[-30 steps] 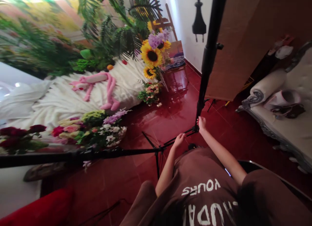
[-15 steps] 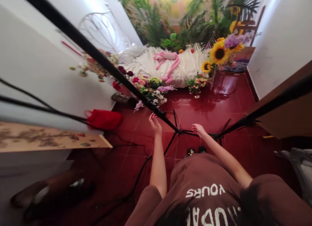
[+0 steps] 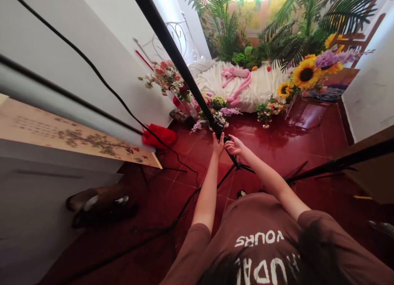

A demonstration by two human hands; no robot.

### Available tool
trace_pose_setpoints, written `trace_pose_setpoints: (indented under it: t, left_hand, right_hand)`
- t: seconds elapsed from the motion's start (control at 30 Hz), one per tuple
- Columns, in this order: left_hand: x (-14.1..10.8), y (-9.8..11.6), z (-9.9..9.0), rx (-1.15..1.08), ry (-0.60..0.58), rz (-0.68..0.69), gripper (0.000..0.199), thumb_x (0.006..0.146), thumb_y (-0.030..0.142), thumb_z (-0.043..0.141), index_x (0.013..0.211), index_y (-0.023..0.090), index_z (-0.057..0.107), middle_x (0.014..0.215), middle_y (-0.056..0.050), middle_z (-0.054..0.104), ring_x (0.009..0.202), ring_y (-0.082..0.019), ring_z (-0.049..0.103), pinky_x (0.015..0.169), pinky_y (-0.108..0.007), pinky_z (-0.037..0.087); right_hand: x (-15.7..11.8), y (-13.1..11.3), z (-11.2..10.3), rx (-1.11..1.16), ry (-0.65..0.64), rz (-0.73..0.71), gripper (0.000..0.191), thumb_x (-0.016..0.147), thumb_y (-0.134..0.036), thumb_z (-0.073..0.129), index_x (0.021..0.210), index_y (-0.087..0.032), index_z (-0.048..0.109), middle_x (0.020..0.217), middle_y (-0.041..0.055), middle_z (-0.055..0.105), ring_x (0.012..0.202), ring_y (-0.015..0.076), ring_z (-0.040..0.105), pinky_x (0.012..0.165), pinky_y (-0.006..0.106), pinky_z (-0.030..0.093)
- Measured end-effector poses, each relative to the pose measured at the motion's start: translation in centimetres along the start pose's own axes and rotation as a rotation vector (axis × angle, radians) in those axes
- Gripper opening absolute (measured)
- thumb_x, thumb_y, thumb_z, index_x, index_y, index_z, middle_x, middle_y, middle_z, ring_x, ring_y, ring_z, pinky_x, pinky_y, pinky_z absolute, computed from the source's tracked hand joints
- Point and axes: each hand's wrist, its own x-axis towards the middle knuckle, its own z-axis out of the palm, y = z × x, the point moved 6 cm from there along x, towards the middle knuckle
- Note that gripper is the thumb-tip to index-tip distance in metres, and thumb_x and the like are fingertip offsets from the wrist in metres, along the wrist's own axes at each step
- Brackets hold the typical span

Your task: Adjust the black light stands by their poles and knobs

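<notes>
A black tripod stand (image 3: 184, 69) slants down from the top of the view to its spread legs on the floor. My left hand (image 3: 218, 144) is closed around its pole, just below a joint collar (image 3: 218, 126), with fingers and thumb pointing up along it. Close beside it on the right, my right hand (image 3: 235, 146) has its fingertips curled at a small black knob (image 3: 227, 138) on the pole. The fingertips partly hide the knob.
A second black stand (image 3: 332, 167) leans in from the right. Black cables (image 3: 89, 63) run along the left, near a red bag (image 3: 160, 136) and a painted scroll (image 3: 92, 137). Ahead, flowers (image 3: 221, 108), sunflowers (image 3: 306, 74) and a pink plush toy (image 3: 235, 74) surround a white draped cloth (image 3: 209, 82).
Both hands were apart and off the pole; they have come together on the stand, left closing on the pole and right at the knob. The view has shifted left.
</notes>
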Motion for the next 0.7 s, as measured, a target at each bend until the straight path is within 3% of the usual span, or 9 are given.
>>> trace_pose_setpoints:
  t: [0.1, 0.27, 0.43, 0.57, 0.7]
  left_hand:
    - [0.0, -0.1, -0.2, -0.058, -0.002, -0.072, 0.06, 0.083, 0.068, 0.055, 0.118, 0.019, 0.054, 0.11, -0.012, 0.067, 0.103, -0.021, 0.065, 0.093, -0.035, 0.052]
    - [-0.1, -0.3, -0.4, -0.103, 0.008, -0.078, 0.061, 0.08, 0.07, 0.056, 0.115, 0.02, 0.056, 0.107, -0.011, 0.067, 0.094, -0.019, 0.067, 0.085, -0.033, 0.055]
    - [-0.1, -1.2, -0.4, -0.098, 0.007, -0.118, 0.065, 0.08, 0.073, 0.052, 0.117, 0.02, 0.055, 0.097, -0.008, 0.068, 0.078, -0.016, 0.066, 0.073, -0.029, 0.055]
    - [0.0, -1.4, -0.5, -0.071, 0.033, -0.126, 0.065, 0.081, 0.073, 0.051, 0.117, 0.019, 0.056, 0.095, -0.008, 0.068, 0.08, -0.017, 0.066, 0.076, -0.03, 0.054]
    - [-0.2, -1.2, -0.5, -0.055, 0.02, -0.087, 0.063, 0.083, 0.072, 0.048, 0.115, 0.018, 0.056, 0.098, -0.01, 0.068, 0.088, -0.018, 0.066, 0.081, -0.031, 0.053]
  right_hand:
    - [0.3, -0.2, 0.5, 0.124, -0.053, -0.026, 0.049, 0.103, -0.043, 0.034, 0.062, -0.025, 0.014, 0.041, -0.0102, 0.023, 0.034, 0.0053, 0.021, 0.031, 0.015, 0.017]
    - [1.1, 0.2, 0.6, 0.357, -0.062, -0.112, 0.05, 0.103, -0.036, 0.034, 0.061, -0.025, 0.011, 0.039, -0.0112, 0.02, 0.033, 0.0043, 0.02, 0.031, 0.014, 0.018]
    - [1.5, 0.1, 0.8, 0.414, -0.055, -0.109, 0.048, 0.102, -0.029, 0.035, 0.061, -0.025, 0.009, 0.039, -0.0115, 0.018, 0.033, 0.0045, 0.019, 0.031, 0.015, 0.017]
    - [2.2, -0.5, 0.7, 0.28, -0.034, -0.192, 0.045, 0.099, -0.022, 0.036, 0.063, -0.025, 0.009, 0.041, -0.0112, 0.019, 0.036, 0.0043, 0.018, 0.034, 0.013, 0.018]
    - [2.4, -1.4, -0.9, -0.229, 0.214, -0.425, 0.044, 0.085, -0.015, 0.05, 0.06, -0.025, 0.016, 0.043, -0.0116, 0.017, 0.041, 0.0068, 0.013, 0.038, 0.018, 0.017]
